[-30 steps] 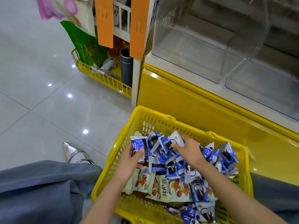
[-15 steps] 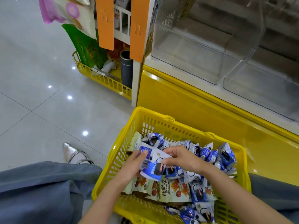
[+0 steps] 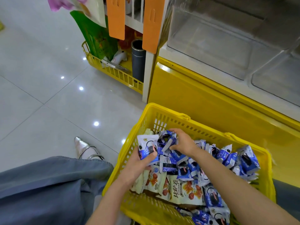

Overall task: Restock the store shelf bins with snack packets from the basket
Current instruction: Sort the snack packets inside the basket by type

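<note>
Item, left: my left hand, thumb clamped over one blue-and-white snack packet, held upright just inside the left wall of the yellow basket; risk: slick film, and the packet could slide out over the wall to the floor.
Item, centre: my right hand, fingers curled round a crumpled bunch of blue packets near the basket's far-left corner; risk: too many gathered at once, outer ones spilling on the lift.
Item, lower centre: pale green packets, a different line; risk: swept into the wrong bin.
Item, right: loose blue packets, heaped; clear shelf bins above, apparently bare; the reach up is where a loose handful would shed.
</note>
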A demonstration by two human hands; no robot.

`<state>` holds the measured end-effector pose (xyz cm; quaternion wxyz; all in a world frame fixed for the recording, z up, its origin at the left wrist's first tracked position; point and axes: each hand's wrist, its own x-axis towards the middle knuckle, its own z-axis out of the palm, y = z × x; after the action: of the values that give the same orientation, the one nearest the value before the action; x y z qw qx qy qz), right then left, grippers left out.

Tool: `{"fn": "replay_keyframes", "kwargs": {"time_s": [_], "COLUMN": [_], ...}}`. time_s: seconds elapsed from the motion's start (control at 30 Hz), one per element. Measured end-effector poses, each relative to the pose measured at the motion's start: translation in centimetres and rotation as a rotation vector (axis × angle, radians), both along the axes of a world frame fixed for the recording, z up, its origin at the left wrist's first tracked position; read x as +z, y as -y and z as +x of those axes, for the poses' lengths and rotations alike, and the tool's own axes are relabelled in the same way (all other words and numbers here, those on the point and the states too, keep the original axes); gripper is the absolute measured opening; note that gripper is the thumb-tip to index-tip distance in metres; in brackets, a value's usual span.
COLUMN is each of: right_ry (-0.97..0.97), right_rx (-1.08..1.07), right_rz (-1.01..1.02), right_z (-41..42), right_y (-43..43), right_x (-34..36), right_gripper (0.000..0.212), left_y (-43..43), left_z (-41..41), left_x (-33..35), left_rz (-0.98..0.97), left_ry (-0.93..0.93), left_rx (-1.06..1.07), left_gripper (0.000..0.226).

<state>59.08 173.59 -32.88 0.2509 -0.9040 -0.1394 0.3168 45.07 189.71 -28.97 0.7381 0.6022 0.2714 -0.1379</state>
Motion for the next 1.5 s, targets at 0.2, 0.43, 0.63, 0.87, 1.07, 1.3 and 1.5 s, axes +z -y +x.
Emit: {"fn": "replay_keyframes", "kwargs": {"time_s": [0.2, 0.43, 0.63, 0.87, 1.07, 1.3, 1.5], "right_ry": [0.106, 0.292, 0.243, 0.291, 0.283, 0.284, 0.178], "right_rx": [0.12, 0.332, 0.401, 0.113, -0.102, -0.336, -0.262], "right_rz": [-0.116, -0.312, -0.374, -0.06, 0.128, -0.064, -0.296], "right_z": [0.9, 0.7, 0.0, -1.7, -4.3, -4.1, -6.7], "right_y": [-0.9, -1.6, -2.0, -1.2, 5.1, 15.1, 19.6], "right_x": [-3.3, -3.3, -2.8, 0.8, 6.8, 12.5, 11.0], "right_gripper": [0.083, 0.059, 0.062, 0.041, 0.037, 0.041, 0.062], "left_y": [-0.4, -0.2, -0.2, -0.2, 2.9, 12.7, 19.9], "left_z": [0.3, 0.6, 0.3, 0.7, 1.4, 4.5, 3.3], "left_x": [-0.7, -1.3, -0.8, 0.0, 1.3, 3.8, 1.0], "left_rz": [0.019, 0.042, 0.061, 0.098, 0.17, 0.257, 0.451], "left_ry": [-0.041, -0.1, -0.09, -0.023, -0.132, 0.077, 0.028], "left_rx": [0.041, 0.027, -0.014, 0.04, -0.094, -0.425, -0.834], "left_gripper": [0.039, 0.039, 0.033, 0.035, 0.081, 0.047, 0.076]}}
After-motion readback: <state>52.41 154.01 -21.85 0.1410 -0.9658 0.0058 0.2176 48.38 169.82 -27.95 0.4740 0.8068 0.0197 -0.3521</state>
